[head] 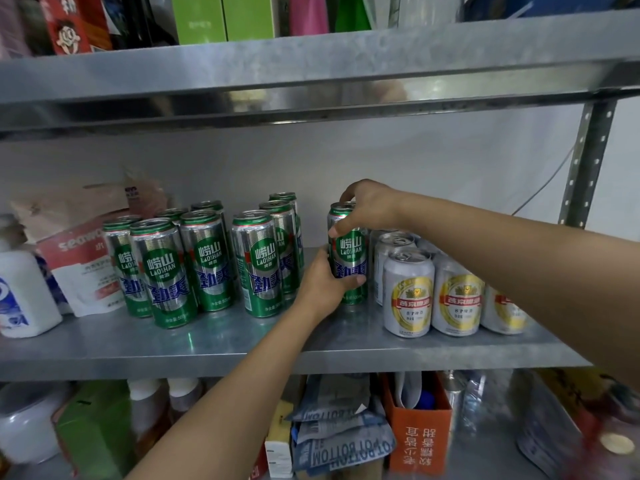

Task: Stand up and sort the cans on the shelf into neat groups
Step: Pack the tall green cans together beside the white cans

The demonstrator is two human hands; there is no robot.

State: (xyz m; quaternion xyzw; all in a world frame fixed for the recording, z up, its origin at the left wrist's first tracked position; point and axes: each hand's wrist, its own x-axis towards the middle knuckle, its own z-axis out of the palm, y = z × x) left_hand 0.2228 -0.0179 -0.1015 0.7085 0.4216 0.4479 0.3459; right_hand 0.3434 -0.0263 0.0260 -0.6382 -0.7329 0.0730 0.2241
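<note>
Head camera looks at a metal shelf (242, 344), where one tall green Laoshan can (349, 261) stands upright a little right of the shelf's middle, gripped by both hands. The left hand (325, 282) wraps the can's lower half from its left side, fingers curled around the front near the base. The right hand (367, 209) comes in from the right and closes over the can's top, thumb pressed on the upper front of the label and fingers draped over the rim. A second green can top shows just behind this can, mostly hidden by the right hand.

Just right of the held can stands a cluster of short white-and-gold cans (408, 292), all upright, in rows running back toward the wall; the nearest one almost touches the held can, though I cannot tell whether they meet. Left of the held can, across a clear gap of bare shelf, stands the main group of tall green cans (194, 261), upright and packed close together.

Further left of that group lie a red-and-white pouch (83, 268) leaning back and a white plastic bottle (24, 292) at the shelf's left end. Below the held can, on the lower level, sit an orange box (420, 441) and stacked printed packets (343, 438).
</note>
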